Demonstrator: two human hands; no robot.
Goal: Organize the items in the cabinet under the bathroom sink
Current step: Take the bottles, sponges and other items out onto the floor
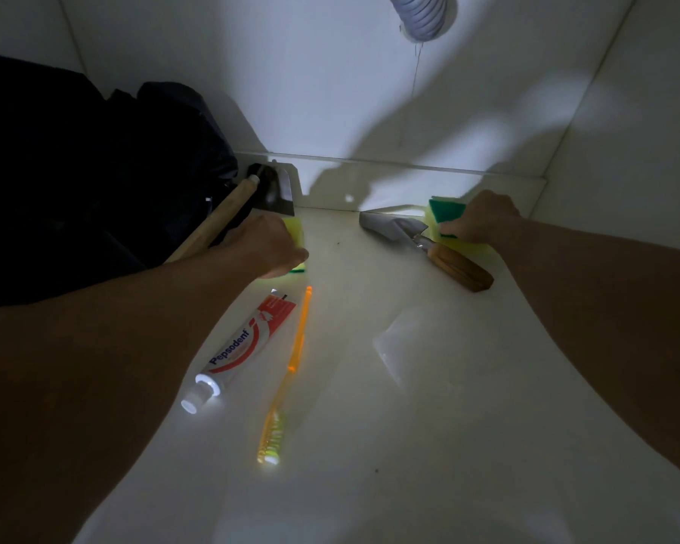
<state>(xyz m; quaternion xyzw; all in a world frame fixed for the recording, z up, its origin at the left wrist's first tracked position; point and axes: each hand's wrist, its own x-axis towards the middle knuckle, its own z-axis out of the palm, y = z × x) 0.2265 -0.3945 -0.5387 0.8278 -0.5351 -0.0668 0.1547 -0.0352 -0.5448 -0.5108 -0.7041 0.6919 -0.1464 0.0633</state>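
Inside the dim cabinet both hands reach toward the back wall, each at a sponge. On the left, the left hand (269, 245) lies over a yellow sponge (294, 229) with a green underside, fingers curled down across it so that only its far edge and a sliver near the thumb show; it seems to grasp the sponge, though the grip itself is hidden. On the right, the right hand (483, 221) pinches a sponge stack (444, 214), yellow with green tops, near the back right corner, fingertips closed on the near green edge.

Just left of that stack a trowel (424, 245) lies flat on the cabinet floor (428, 426), metal blade pointing left, wooden handle angled toward the viewer; its neck touches or overlaps the stack's edge. Behind the left hand a second tool (252, 198) with a long wooden handle and a metal blade leans at the back left, beside a dark bag (75, 170) that fills the left side.

Nearer the viewer a toothpaste tube (244, 347) lies diagonally, white cap toward the camera, and just right of it, almost parallel, an orange toothbrush (291, 371) with bristles at the near end. A grey ribbed pipe (423, 13) hangs at the top
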